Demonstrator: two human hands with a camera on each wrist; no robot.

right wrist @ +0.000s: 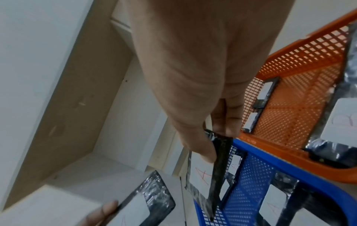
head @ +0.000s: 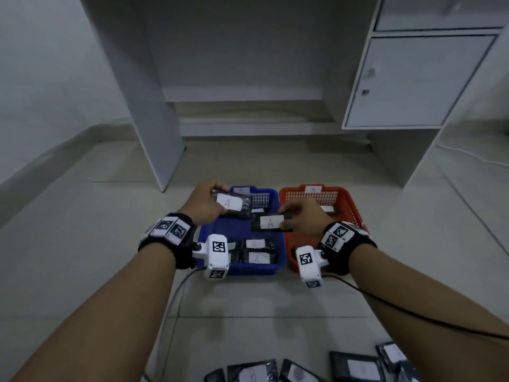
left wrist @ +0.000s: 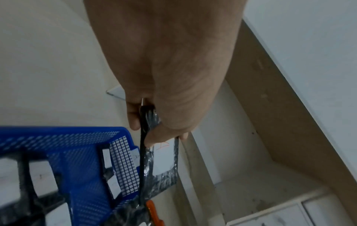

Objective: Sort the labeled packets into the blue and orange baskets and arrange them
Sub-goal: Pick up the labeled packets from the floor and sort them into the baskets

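Observation:
A blue basket (head: 279, 260) and an orange basket (head: 351, 208) stand side by side on the floor. My left hand (head: 205, 204) grips a black packet labelled A (head: 234, 204) above the blue basket's far left part. My right hand (head: 300, 217) pinches another black packet labelled A (head: 271, 223) over the blue basket's right side. In the left wrist view the left hand (left wrist: 154, 122) holds its packet (left wrist: 164, 165) beside the blue basket (left wrist: 77, 152). In the right wrist view the right hand's fingers (right wrist: 204, 146) pinch the packet (right wrist: 218, 175) edge-on. More A packets (head: 257, 257) lie in the blue basket.
Several black packets (head: 355, 368) lie on the floor near me at the bottom right. A white desk with a cabinet door (head: 413, 81) stands behind the baskets. Packets (right wrist: 340, 122) lie in the orange basket (right wrist: 289, 107). A black cable (head: 413, 312) trails from my right wrist.

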